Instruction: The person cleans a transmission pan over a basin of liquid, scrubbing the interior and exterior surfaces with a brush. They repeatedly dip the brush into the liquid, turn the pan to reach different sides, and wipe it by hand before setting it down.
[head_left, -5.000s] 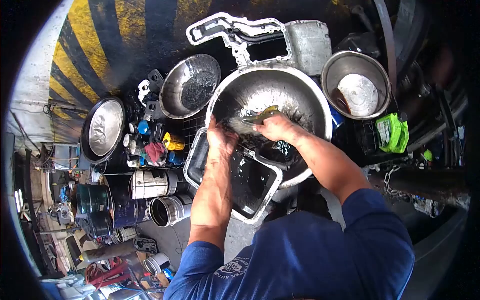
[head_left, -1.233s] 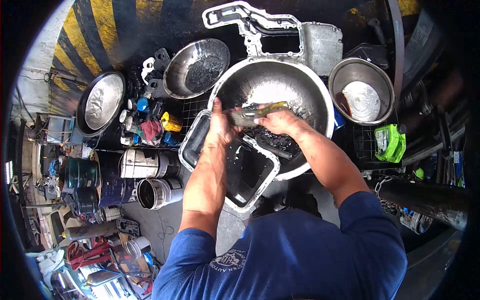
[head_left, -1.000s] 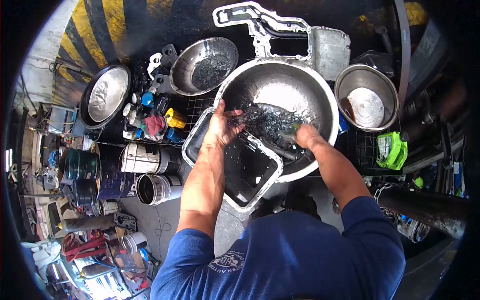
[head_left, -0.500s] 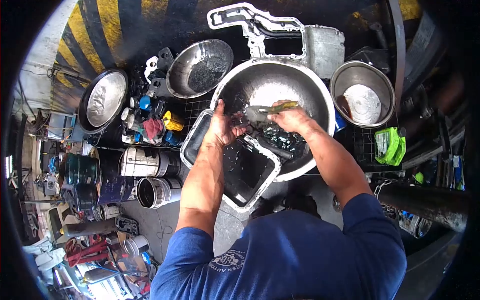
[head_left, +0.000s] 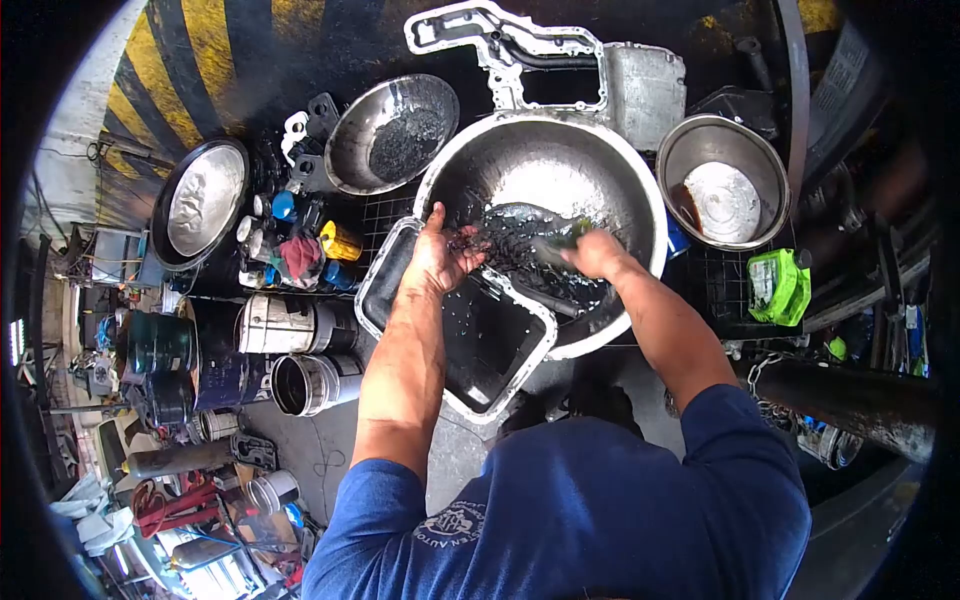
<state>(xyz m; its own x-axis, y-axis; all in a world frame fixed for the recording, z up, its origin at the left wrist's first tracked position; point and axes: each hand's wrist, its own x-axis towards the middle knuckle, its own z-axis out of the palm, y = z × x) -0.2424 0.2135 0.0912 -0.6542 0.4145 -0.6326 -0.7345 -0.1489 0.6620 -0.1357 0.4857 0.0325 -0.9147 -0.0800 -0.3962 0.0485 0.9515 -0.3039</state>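
Holding the left hand (head_left: 438,262) by the left side of the large metal basin (head_left: 656,205), palm turned up, fingers spread and thumb apart. Cannot make out any small part among the dark, wet fingertips. Gripping a blurred, brush-like tool (head_left: 556,250) in the right hand (head_left: 603,256), with fingers closed around the greenish handle, above the dark liquid (head_left: 520,222) inside the basin. Just beside the left hand, an angular pan (head_left: 546,342) with a pale rim, overlapping the basin's near-left edge and dark inside. Beyond the basin, a cast metal housing (head_left: 642,95); to the left, a smaller bowl (head_left: 350,145) of dark grit (head_left: 408,143); to the right, a deep pot (head_left: 668,160). Seems under way rather than finished, with tool in use at the liquid. Cannot judge the done share against the remaining one from this view.
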